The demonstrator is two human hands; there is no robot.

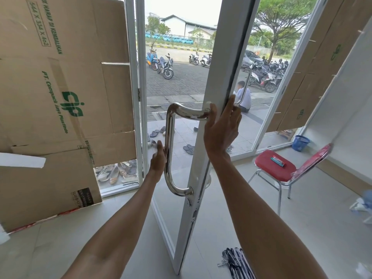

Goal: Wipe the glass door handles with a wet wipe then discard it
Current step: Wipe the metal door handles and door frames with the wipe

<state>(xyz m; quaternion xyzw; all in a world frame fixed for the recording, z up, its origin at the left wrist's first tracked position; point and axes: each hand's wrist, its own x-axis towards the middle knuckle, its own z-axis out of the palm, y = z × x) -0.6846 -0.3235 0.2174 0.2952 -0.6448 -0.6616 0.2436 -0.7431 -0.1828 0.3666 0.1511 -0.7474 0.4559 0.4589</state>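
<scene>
Chrome handle, near side (169,127): a polished tube on the inner face of the door, with a vertical bar bent at top and bottom into two mounts on the white stile.
Second handle (246,87): the same shape, on the outer face of the door, seen through the glass to the right of the stile.
Door (216,77): glass in a white frame, standing open with its edge turned toward the camera.
Left hand (159,158): at the middle of the near bar. The thumb lies upward along the tube and the fingers pass behind it and are hidden. As far as shows, the hand grips the bar. Cannot tell whether anything lies between palm and metal.
Right hand (219,127): on the door's edge, level with the upper mount. Its fingers (231,101) are nearly straight and spread on the far side, and the thumb is on the near side just beside the mount. Nothing is in its grasp.
Left of doorway: flattened cardboard (60,87) with green print covers the fixed pane, and shoes (118,172) show below it.
Threshold: sandals (157,132) lie scattered on the tiles outside.
Right, indoors: a red chair (267,170) with a small packet (277,160) on its seat, and a blue basket (300,142) by the wall.
Floor, near: striped cloth (235,262) lies at the door's foot.
Outside: parked motorbikes (167,66), and a seated person (243,97) seen past the far handle.
</scene>
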